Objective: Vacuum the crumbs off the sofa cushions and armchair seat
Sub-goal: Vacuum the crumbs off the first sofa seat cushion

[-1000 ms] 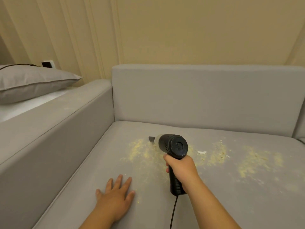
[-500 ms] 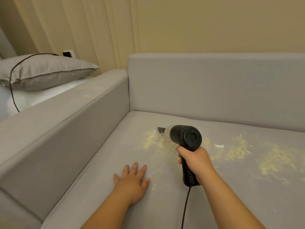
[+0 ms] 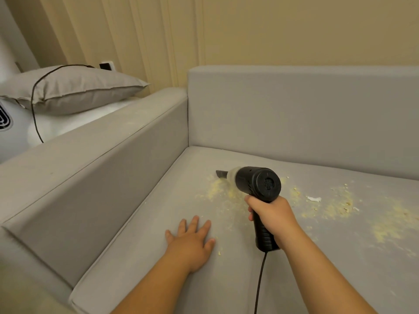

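Already the right hand (image 3: 272, 214) wraps its fingers round the ribbed grip of the black corded handheld vacuum (image 3: 257, 184), nozzle at the yellow crumbs (image 3: 335, 205) on the grey fabric sofa cushion (image 3: 158, 268). Left hand (image 3: 192, 241) rests flat, fingers spread. Vacuum looks light, rigid; crumbs loose, easily scattered.

Two bare forearms; left hand (image 3: 191, 242) and right hand (image 3: 273, 217) ungloved; no sleeves, rings or watch visible.
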